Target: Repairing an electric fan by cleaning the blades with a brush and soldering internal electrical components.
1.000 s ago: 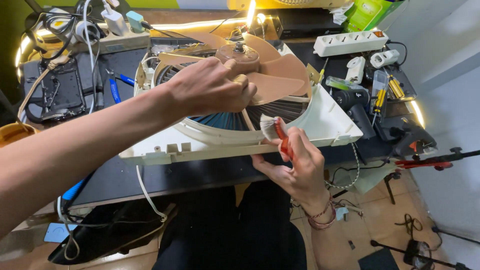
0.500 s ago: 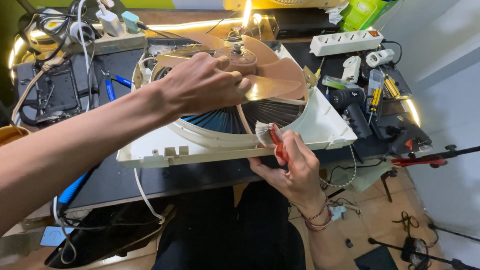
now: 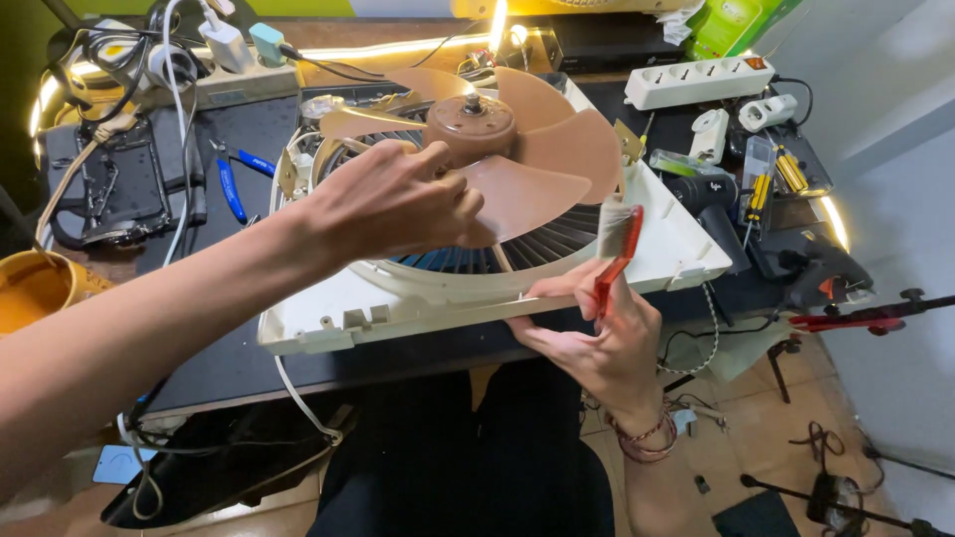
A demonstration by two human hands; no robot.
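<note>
1. Left hand (image 3: 393, 204) lies palm-down over the brown fan blades (image 3: 557, 149), fingers curled loosely round the edge of the nearest blade beside the round hub (image 3: 471, 127); it grips the blade rather than resting flat on it.
2. Right hand (image 3: 597, 338) is closed round the red handle of a small paintbrush (image 3: 617, 249), thumb and fingers pinching it low down, with the pale bristles pointing up just above the white frame's near edge.
3. The fan sits in a square off-white housing (image 3: 398, 313) tilted up on the dark workbench (image 3: 249, 368), its near edge toward the person; a blue-tinted grille (image 3: 448, 261) shows beneath the blades.
4. Compared with a second ago, the brush has risen: then its bristles were down against the frame's rim, now they stand clear above it, level with the tip of a blade. The left hand has stayed on the same blade, so the blades appear held from turning.
5. That suggests the rim stroke is over and the brush is being carried toward the blade or grille.
6. Around it: blue-handled pliers (image 3: 231, 189) to the left, a white power strip (image 3: 696, 82) at the far right, yellow-handled screwdrivers (image 3: 761, 194) beside it, and an orange bowl (image 3: 35, 288) at the left edge.
</note>
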